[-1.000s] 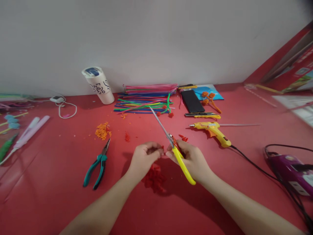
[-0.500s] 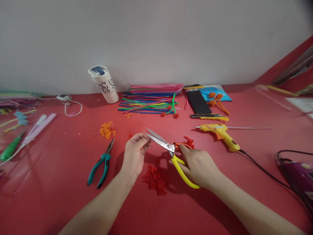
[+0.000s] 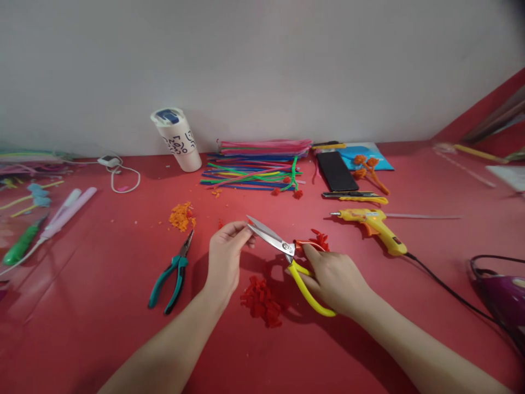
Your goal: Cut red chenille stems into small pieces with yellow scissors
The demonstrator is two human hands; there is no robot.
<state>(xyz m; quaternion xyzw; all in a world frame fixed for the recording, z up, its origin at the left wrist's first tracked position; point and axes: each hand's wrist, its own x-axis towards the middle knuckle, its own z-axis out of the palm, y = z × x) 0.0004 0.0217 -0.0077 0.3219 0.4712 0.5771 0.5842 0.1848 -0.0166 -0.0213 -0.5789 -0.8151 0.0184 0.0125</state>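
Observation:
My right hand (image 3: pixel 334 276) grips the yellow and orange handles of a pair of scissors (image 3: pixel 283 250), whose steel blades point left and slightly up. My left hand (image 3: pixel 225 254) is pinched shut right at the blade tips; whatever it holds is too small to make out. Below and between the hands lies a heap of red cut pieces (image 3: pixel 260 301) on the red table (image 3: pixel 102 339). A few more red pieces (image 3: pixel 319 238) sit just behind my right hand.
Teal-handled pliers (image 3: pixel 172 273) lie left of my left hand, near an orange crumb pile (image 3: pixel 181 215). At the back: a paper cup (image 3: pixel 177 139), coloured pipe cleaners (image 3: pixel 256 167), a black phone (image 3: pixel 335 171). A yellow glue gun (image 3: pixel 375 224) with its cord lies right.
The scissors swung from pointing up and away to lying nearly level with blades pointing left. My left hand moved up and left to the blade tips. The view drifted slightly.

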